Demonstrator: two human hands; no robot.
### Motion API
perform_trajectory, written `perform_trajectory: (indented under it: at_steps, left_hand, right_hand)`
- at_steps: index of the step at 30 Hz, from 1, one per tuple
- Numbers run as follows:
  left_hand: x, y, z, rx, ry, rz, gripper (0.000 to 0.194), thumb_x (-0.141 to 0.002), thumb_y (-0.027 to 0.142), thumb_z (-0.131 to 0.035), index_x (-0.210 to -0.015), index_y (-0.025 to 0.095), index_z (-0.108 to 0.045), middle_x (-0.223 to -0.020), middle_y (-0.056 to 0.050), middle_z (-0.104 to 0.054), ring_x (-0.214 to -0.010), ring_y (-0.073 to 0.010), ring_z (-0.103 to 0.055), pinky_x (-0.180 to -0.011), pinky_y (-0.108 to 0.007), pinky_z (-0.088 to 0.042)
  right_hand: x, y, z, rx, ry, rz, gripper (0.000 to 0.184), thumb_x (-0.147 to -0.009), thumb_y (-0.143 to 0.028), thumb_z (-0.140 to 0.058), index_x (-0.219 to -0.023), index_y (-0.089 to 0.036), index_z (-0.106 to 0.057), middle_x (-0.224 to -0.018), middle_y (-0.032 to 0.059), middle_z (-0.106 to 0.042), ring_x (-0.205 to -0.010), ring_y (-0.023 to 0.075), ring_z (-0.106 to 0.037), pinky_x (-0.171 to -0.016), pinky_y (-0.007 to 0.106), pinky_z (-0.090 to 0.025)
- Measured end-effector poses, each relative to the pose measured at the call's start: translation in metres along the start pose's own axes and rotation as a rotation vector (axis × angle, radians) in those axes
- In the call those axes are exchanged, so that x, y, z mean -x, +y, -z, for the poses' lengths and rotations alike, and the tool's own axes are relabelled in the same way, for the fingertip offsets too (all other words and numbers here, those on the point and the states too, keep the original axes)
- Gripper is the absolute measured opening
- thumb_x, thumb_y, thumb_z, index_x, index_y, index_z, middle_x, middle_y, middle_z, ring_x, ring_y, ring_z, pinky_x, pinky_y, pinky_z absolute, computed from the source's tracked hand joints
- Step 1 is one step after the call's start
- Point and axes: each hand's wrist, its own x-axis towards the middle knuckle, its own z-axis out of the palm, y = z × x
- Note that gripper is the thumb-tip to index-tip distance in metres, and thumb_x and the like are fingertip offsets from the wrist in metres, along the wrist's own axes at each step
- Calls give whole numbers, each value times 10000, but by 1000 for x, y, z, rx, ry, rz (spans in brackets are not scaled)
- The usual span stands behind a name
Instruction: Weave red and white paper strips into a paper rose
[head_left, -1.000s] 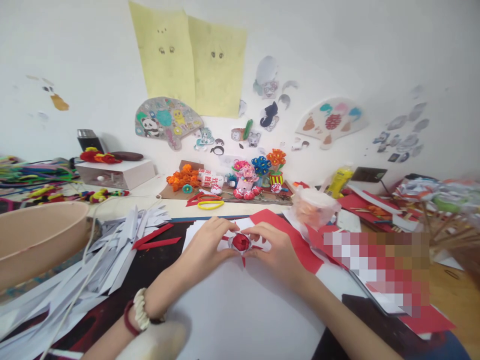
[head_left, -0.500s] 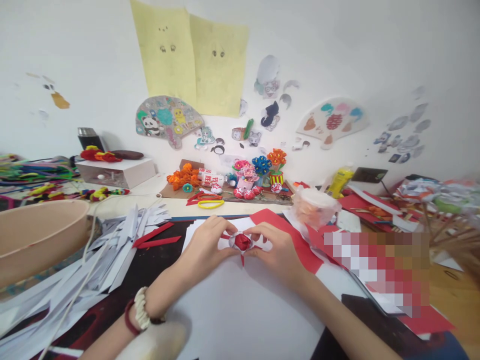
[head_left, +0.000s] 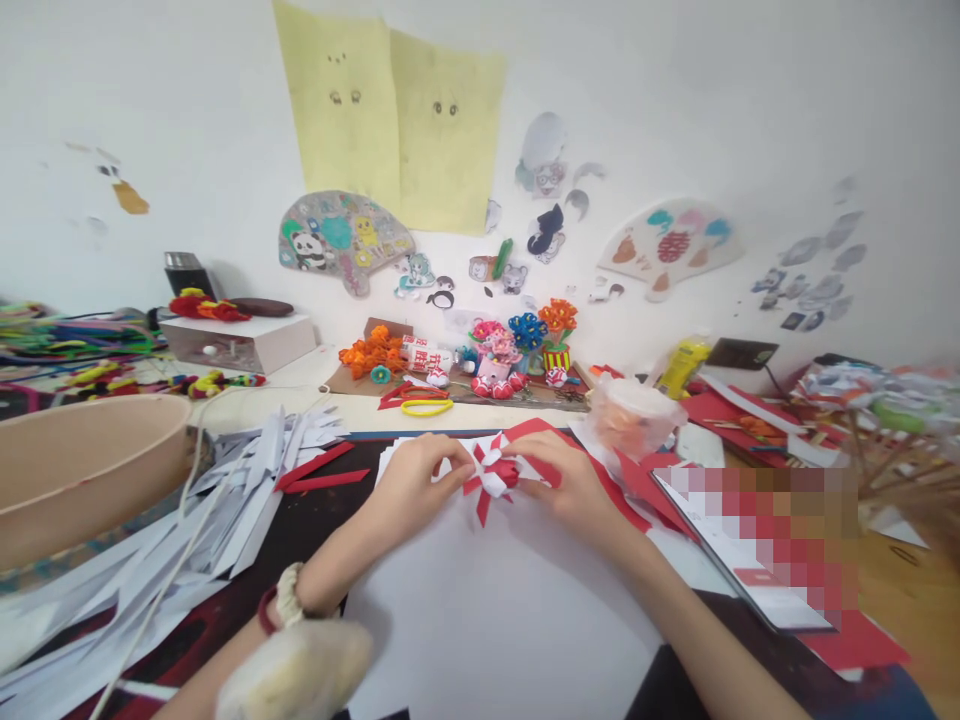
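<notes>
A folded red-and-white paper flower (head_left: pixel 496 478) with pointed strip ends is held up between my two hands, above a stack of white paper (head_left: pixel 502 610). My left hand (head_left: pixel 426 482) pinches the flower's left side between thumb and fingertips. On the other side, the fingers and thumb of my right hand (head_left: pixel 568 487) close around its right edge, beside the red rolled centre. Behind the flower lies a sheet of red paper (head_left: pixel 541 432), partly covered by my right hand.
White paper strips (head_left: pixel 232 520) and two red strips (head_left: pixel 326 480) lie left, near a beige basin (head_left: pixel 90 450). A phone (head_left: pixel 742 560) rests at right. Behind stand craft flowers (head_left: pixel 529 332), yellow-handled scissors (head_left: pixel 426 407) and a plastic tub (head_left: pixel 636 405). A pale fuzzy thing (head_left: pixel 296 668) sits by my left forearm.
The flower has turned, so its red centre faces right and its pointed strips show at the left and below. My right hand has shifted slightly right, and the view has moved a little.
</notes>
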Motion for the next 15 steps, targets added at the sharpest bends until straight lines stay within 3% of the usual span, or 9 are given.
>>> perform_trajectory:
  at_steps: [5, 8, 12, 14, 15]
  left_hand:
    - [1, 3, -2, 60, -10, -14, 164, -843, 290, -629, -981, 209, -665, -823, 11, -713, -661, -139, -576, -609, -229, -412]
    - [3, 1, -4, 41, -5, -119, 131, -894, 243, -567, -868, 196, -686, -813, -1, -712, -682, -135, -586, -629, -225, -409]
    - [7, 0, -8, -39, 88, -140, 187, -923, 244, -548, -796, 179, -668, -746, -4, -702, -626, -122, -573, -608, -222, -405]
    - [8, 0, -10, -87, 149, -155, 203, -926, 254, -555, -765, 176, -651, -703, 1, -688, -591, -116, -559, -584, -218, -394]
    - [9, 0, -11, -108, 175, -168, 205, -925, 251, -560, -754, 175, -644, -687, 4, -681, -577, -112, -554, -574, -215, -389]
  right_hand:
    - [-3, 1, -1, -58, -52, 14, 202, -836, -183, -662, -1007, -276, -713, -1058, 51, -708, -1035, 241, -627, -925, 415, -489]
    - [-5, 2, -1, -74, -52, 19, 189, -842, -198, -649, -1009, -268, -704, -1076, 58, -691, -1036, 239, -620, -939, 416, -479]
    - [-5, -6, 0, 35, 133, 21, 215, -859, -203, -598, -1063, -240, -654, -1066, 71, -665, -962, 225, -609, -832, 368, -490]
    - [-6, -16, 0, 132, 190, 35, 77, -847, -209, -608, -909, -226, -651, -929, 59, -662, -888, 221, -595, -772, 348, -473]
    - [-7, -22, -1, 169, 155, 44, 24, -842, -228, -630, -820, -223, -639, -876, 50, -653, -881, 222, -590, -786, 351, -462]
